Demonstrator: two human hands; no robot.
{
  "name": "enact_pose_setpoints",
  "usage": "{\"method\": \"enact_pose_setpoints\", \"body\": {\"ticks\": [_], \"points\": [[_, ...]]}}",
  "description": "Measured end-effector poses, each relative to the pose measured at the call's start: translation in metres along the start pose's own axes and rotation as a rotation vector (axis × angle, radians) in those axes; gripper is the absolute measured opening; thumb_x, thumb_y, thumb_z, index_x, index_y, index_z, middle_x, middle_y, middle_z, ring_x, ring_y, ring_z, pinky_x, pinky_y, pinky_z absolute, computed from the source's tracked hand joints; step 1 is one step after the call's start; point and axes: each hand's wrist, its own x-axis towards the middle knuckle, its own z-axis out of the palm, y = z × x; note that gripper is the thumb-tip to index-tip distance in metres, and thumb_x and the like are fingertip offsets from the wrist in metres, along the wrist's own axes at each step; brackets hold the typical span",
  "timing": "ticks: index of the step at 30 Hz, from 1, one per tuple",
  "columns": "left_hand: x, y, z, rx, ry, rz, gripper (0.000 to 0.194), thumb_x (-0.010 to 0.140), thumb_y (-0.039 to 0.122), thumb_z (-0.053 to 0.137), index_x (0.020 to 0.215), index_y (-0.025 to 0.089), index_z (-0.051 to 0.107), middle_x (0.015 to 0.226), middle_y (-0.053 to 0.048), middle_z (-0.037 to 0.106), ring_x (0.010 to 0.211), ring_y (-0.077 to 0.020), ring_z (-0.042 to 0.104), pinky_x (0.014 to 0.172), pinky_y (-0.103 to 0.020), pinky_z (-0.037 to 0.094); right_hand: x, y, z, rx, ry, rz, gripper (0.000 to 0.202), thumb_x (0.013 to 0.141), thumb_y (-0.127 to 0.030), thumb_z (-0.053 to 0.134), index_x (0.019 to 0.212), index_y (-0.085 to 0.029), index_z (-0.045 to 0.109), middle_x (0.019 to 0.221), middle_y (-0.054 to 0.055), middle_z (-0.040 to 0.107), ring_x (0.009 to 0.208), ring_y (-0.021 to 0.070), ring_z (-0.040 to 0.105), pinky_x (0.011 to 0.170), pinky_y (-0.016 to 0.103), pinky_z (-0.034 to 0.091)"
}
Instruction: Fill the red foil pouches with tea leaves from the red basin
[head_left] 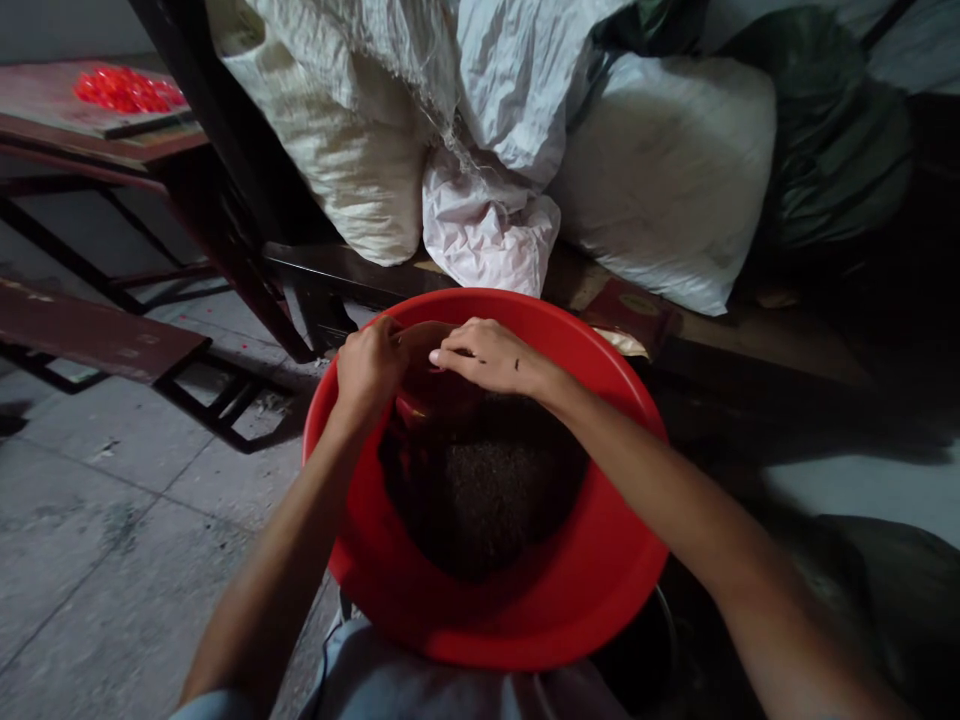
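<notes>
A wide red plastic basin sits in front of my body, with a heap of dark, fine loose material in its bottom. At the basin's far side, a smaller reddish round container stands partly in the dark material. My left hand is closed over the container's left edge. Across from it, my right hand is closed over the right edge, thumb pointing left across the opening. A few dark specks cling to the back of the right hand. Shadow hides the container's inside, and most fingertips are out of sight.
Stuffed white sacks and a dark green sack lean on a dark wooden bench behind the basin. To the left are a table with a bright red pile and a low bench on the tiled floor.
</notes>
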Motion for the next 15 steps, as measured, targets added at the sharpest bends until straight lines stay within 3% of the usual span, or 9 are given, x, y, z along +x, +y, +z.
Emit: {"method": "enact_pose_setpoints", "body": {"ticks": [2,4,6,9,12,15], "points": [[-0.003,-0.004,0.002,-0.139,0.001,-0.028,0.026,0.088,0.024,0.059,0.103,0.017,0.078,0.095,-0.011,0.079,0.085,-0.0261,0.072,0.075,-0.033,0.051,-0.004,-0.006,0.005,-0.109,-0.078,-0.068,0.039,0.104,-0.047,0.051,0.087,-0.023,0.077,0.095,0.005,0.074,0.094,0.0222,0.065,0.09,0.039,0.044],[-0.007,-0.009,0.005,-0.236,0.046,-0.046,0.028,0.087,0.023,0.056,0.103,0.015,0.077,0.096,-0.01,0.079,0.086,-0.024,0.072,0.077,-0.031,0.051,-0.009,-0.012,0.011,-0.176,-0.039,-0.104,0.029,0.101,-0.045,0.058,0.097,-0.025,0.079,0.116,0.006,0.072,0.114,0.0279,0.061,0.101,0.047,0.041],[-0.012,-0.015,0.008,-0.262,0.117,-0.053,0.029,0.089,0.027,0.055,0.104,0.015,0.077,0.098,-0.01,0.079,0.088,-0.0234,0.072,0.081,-0.031,0.052,-0.016,-0.016,0.014,-0.17,0.128,-0.146,0.022,0.099,-0.039,0.062,0.106,-0.027,0.078,0.13,0.006,0.068,0.126,0.029,0.056,0.11,0.05,0.037],[-0.019,-0.025,0.013,-0.307,0.187,-0.098,0.034,0.091,0.036,0.054,0.104,0.015,0.077,0.096,-0.009,0.078,0.087,-0.0229,0.072,0.082,-0.031,0.052,-0.026,-0.005,0.013,-0.019,0.442,-0.149,0.027,0.102,-0.034,0.051,0.108,-0.027,0.076,0.121,0.005,0.07,0.121,0.0237,0.059,0.11,0.045,0.042],[-0.02,-0.033,0.013,-0.372,0.222,-0.183,0.034,0.09,0.038,0.055,0.102,0.016,0.078,0.092,-0.007,0.077,0.086,-0.0215,0.071,0.078,-0.029,0.051,-0.04,0.034,0.016,0.159,0.659,0.029,0.032,0.104,-0.037,0.043,0.109,-0.027,0.074,0.112,0.003,0.073,0.11,0.0214,0.066,0.103,0.041,0.049],[-0.02,-0.042,0.009,-0.411,0.214,-0.218,0.032,0.091,0.038,0.054,0.1,0.017,0.077,0.088,-0.006,0.074,0.084,-0.0204,0.068,0.076,-0.029,0.05,-0.067,0.092,0.03,0.143,0.656,0.403,0.043,0.105,-0.037,0.031,0.12,-0.023,0.069,0.116,0.007,0.072,0.102,0.02,0.069,0.095,0.036,0.054]]}}
